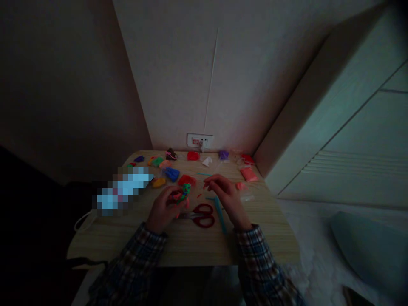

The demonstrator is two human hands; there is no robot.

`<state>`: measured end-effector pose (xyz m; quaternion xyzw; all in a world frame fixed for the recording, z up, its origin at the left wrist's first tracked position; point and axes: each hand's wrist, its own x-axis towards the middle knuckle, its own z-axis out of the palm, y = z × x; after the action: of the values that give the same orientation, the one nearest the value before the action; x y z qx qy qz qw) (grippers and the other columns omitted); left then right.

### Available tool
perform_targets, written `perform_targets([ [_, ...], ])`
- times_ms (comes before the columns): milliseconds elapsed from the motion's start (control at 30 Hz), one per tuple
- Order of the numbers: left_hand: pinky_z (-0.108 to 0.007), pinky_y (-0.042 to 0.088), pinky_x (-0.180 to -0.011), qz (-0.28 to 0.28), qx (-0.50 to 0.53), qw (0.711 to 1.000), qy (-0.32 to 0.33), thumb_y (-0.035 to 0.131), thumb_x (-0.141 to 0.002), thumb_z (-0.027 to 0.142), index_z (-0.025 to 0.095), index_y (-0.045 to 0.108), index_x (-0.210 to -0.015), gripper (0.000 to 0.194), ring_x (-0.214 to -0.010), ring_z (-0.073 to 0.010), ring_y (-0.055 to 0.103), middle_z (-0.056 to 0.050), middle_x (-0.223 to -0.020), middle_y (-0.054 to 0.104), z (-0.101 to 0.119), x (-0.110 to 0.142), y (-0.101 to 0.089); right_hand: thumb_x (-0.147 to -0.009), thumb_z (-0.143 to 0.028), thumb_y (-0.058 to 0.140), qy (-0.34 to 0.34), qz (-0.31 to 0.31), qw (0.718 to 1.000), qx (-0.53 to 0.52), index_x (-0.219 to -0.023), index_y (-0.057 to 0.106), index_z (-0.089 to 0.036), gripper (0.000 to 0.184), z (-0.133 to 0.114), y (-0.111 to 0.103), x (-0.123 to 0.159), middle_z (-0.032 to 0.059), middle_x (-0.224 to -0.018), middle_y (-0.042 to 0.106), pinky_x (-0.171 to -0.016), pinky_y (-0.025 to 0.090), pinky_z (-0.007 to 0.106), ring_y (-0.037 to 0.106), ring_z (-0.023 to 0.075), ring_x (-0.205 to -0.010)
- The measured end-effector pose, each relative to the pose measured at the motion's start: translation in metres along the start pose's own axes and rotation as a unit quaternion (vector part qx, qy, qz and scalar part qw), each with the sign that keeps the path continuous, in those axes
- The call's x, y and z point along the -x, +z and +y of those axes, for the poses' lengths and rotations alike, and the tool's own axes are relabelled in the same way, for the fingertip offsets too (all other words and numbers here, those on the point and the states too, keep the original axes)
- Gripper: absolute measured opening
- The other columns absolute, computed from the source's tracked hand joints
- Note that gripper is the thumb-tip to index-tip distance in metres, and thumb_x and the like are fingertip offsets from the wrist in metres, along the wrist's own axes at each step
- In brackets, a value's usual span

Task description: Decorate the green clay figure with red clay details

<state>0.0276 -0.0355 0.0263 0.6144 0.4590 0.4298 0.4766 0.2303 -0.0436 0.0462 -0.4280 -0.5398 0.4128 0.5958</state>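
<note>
My left hand (162, 207) is closed around a small green clay figure (186, 190) with a face and pink parts, held just above the table. To its right my right hand (223, 192) is raised with thumb and fingers pinched together. A tiny reddish bit seems to show at those fingertips, too small to name. Red-handled scissors (204, 216) lie between my wrists, their blades partly behind my left hand. A blue clay tool (219, 214) lies beside my right wrist. Small red scraps (199, 196) rest on the tabletop between the hands.
Along the back of the wooden table (197, 246) lie several packets of coloured clay, among them a blue one (172, 174) and a salmon one (249, 174). A pixelated bright screen (124, 191) stands at the left. A wall socket (199, 140) sits behind the table.
</note>
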Motion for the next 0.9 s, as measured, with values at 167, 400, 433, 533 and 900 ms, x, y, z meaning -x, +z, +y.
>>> perform_targets([
  [167, -0.026, 0.050, -0.056, 0.007, 0.058, 0.998, -0.011, 0.074, -0.073, 0.033, 0.019, 0.060, -0.097, 0.031, -0.061, -0.0143, 0.060, -0.001, -0.084, 0.066, -0.003, -0.001, 0.006, -0.083, -0.038, 0.068, 0.009, -0.052, 0.998, 0.033, -0.087, 0.073, -0.025, 0.015, 0.017, 0.022, 0.010, 0.0025, -0.090, 0.073, -0.075, 0.049, 0.034, 0.063, 0.0201, -0.081],
  [400, -0.027, 0.053, -0.070, 0.023, 0.097, 0.995, -0.028, 0.080, -0.067, 0.027, 0.020, 0.062, -0.093, 0.032, -0.086, -0.0202, 0.065, -0.002, -0.091, 0.066, -0.004, -0.001, 0.008, -0.081, -0.034, 0.071, 0.039, -0.058, 0.997, 0.034, -0.084, 0.068, -0.024, 0.010, 0.021, 0.034, 0.014, 0.0010, -0.085, 0.068, -0.074, 0.047, 0.033, 0.061, 0.0185, -0.077],
  [433, -0.026, 0.053, -0.066, 0.018, 0.104, 0.994, -0.033, 0.080, -0.067, 0.026, 0.020, 0.062, -0.094, 0.034, -0.084, -0.0195, 0.066, -0.002, -0.092, 0.066, -0.004, 0.000, 0.008, -0.081, -0.034, 0.070, 0.044, -0.059, 0.997, 0.032, -0.083, 0.067, -0.024, 0.011, 0.020, 0.033, 0.014, 0.0008, -0.084, 0.067, -0.073, 0.048, 0.032, 0.061, 0.0183, -0.077],
  [533, -0.023, 0.050, -0.054, -0.007, 0.133, 0.990, -0.049, 0.080, -0.067, 0.025, 0.020, 0.060, -0.098, 0.038, -0.067, -0.0150, 0.065, -0.001, -0.093, 0.067, -0.004, 0.002, 0.010, -0.083, -0.034, 0.068, 0.064, -0.061, 0.996, 0.027, -0.083, 0.064, -0.024, 0.011, 0.017, 0.034, 0.016, 0.0009, -0.084, 0.065, -0.068, 0.049, 0.030, 0.062, 0.0181, -0.077],
  [900, -0.022, 0.049, -0.040, -0.099, 0.250, 0.961, -0.070, 0.081, -0.071, 0.029, 0.018, 0.056, -0.095, 0.036, -0.043, -0.0130, 0.062, 0.004, -0.070, 0.068, 0.001, 0.006, 0.007, -0.090, -0.023, 0.060, -0.020, -0.027, 0.997, 0.075, -0.089, 0.061, -0.023, 0.001, 0.006, 0.033, 0.032, 0.0000, -0.085, 0.062, -0.063, 0.050, 0.026, 0.062, 0.0153, -0.078],
])
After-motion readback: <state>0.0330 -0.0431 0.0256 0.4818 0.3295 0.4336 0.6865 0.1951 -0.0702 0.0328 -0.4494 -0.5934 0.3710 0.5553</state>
